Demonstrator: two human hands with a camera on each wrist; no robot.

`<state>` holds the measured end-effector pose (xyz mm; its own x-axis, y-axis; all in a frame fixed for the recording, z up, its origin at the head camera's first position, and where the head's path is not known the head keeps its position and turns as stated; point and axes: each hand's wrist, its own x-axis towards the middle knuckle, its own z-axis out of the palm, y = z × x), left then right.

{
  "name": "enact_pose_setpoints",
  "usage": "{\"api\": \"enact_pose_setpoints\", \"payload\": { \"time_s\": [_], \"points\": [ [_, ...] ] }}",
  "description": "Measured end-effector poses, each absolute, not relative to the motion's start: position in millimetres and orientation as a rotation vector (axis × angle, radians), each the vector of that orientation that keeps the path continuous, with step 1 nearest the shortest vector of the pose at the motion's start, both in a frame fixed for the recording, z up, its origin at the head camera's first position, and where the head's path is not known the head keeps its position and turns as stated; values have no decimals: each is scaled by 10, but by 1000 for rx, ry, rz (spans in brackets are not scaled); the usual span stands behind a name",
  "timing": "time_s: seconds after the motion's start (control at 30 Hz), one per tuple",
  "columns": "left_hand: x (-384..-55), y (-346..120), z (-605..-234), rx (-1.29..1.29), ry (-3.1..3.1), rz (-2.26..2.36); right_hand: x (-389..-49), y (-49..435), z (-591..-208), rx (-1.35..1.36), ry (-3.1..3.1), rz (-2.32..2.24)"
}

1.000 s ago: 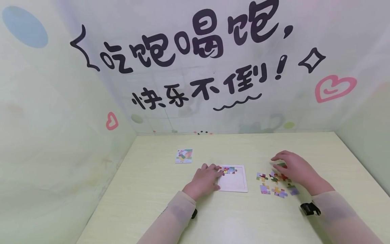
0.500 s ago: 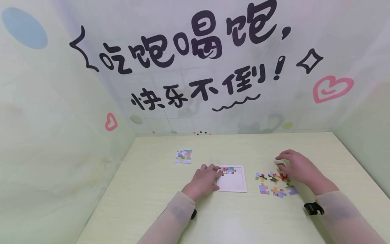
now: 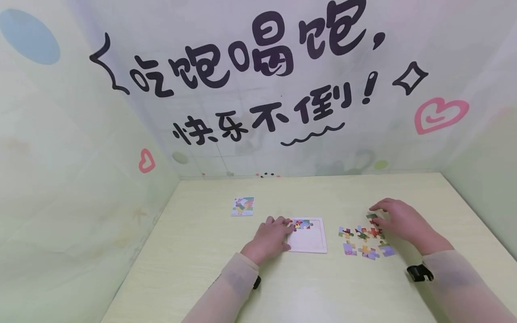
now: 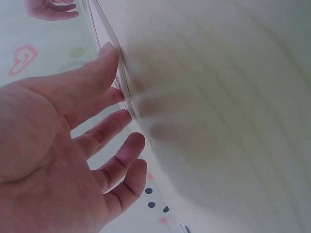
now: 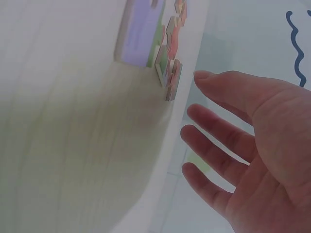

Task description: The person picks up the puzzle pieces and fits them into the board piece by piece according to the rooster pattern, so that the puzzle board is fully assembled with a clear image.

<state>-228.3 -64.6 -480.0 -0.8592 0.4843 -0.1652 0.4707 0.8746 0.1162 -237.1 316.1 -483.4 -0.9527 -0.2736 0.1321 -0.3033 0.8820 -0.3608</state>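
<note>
My left hand (image 3: 271, 237) rests at the left side of a white puzzle tray (image 3: 305, 244), fingers over its upper left corner and thumb at the lower left. In the left wrist view, the thumb and forefinger touch the edge of the tray (image 4: 108, 29), while the other fingers are loosely bent. Joined colourful puzzle pieces (image 3: 304, 224) lie along the tray's top. At the right, my right hand (image 3: 400, 220) hovers with relaxed fingers beside a green and red puzzle piece (image 3: 371, 217). In the right wrist view, nothing sits between the fingers of the hand (image 5: 243, 141).
Several loose puzzle pieces (image 3: 365, 250) lie in rows right of the tray. A square picture card (image 3: 243, 206) with a bird lies at the back left. Pale walls with printed lettering (image 3: 258, 116) close in the table (image 3: 194, 251) behind and at both sides.
My right hand has drawn slightly to the right, so more of the green and red puzzle piece shows. My left hand and the tray have stayed in place.
</note>
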Motion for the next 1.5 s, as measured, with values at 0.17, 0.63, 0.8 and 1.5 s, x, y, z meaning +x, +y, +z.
{"api": "enact_pose_setpoints", "payload": {
  "time_s": [0.17,0.63,0.8,1.5],
  "points": [
    [-2295,-642,-4822,729,2854,105,-2377,3185,-4846,463,-2989,601],
    [-2292,-639,-4807,726,2854,89,-2424,3216,-4864,471,-3031,658],
    [-2287,-635,-4805,730,2855,81,-2444,3229,-4879,504,-3009,667],
    [-2268,-642,-4807,729,2854,74,-2450,3299,-4899,511,-3019,705]
  ]
}}
